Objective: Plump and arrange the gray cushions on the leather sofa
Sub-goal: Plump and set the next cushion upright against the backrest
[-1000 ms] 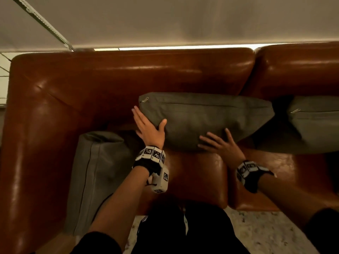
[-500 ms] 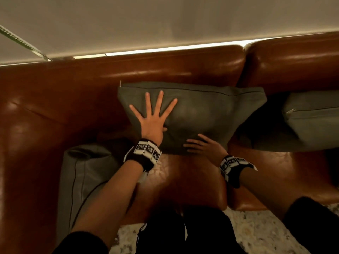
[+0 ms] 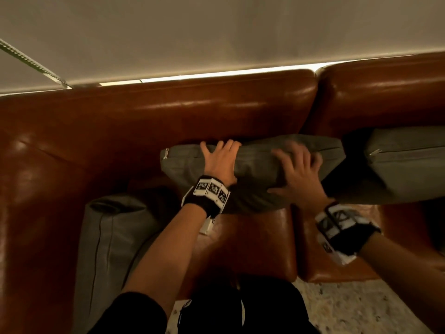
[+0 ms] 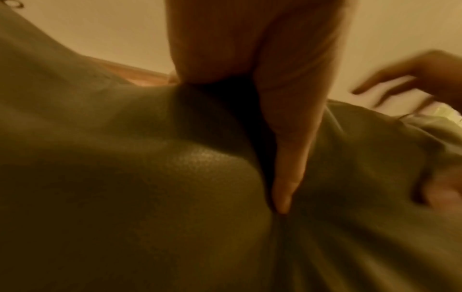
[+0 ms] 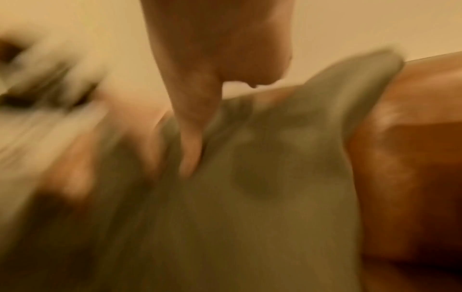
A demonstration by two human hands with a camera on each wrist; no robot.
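The middle gray cushion leans against the brown leather sofa back. My left hand grips its upper left part, fingers hooked over the top edge and thumb dug into the front. In the left wrist view that thumb dents the cushion. My right hand, blurred, lies spread on the cushion's right half. In the right wrist view the thumb pushes into the fabric. A second gray cushion stands at the right. A third lies by the left armrest.
A pale blind with a bead chain hangs behind the sofa. Speckled floor shows in front of the seat, with my black-clad legs against the seat edge.
My left hand went from flat on the cushion's front up to its top edge and now grips it. My right hand rose from the bottom edge onto the cushion's right half.
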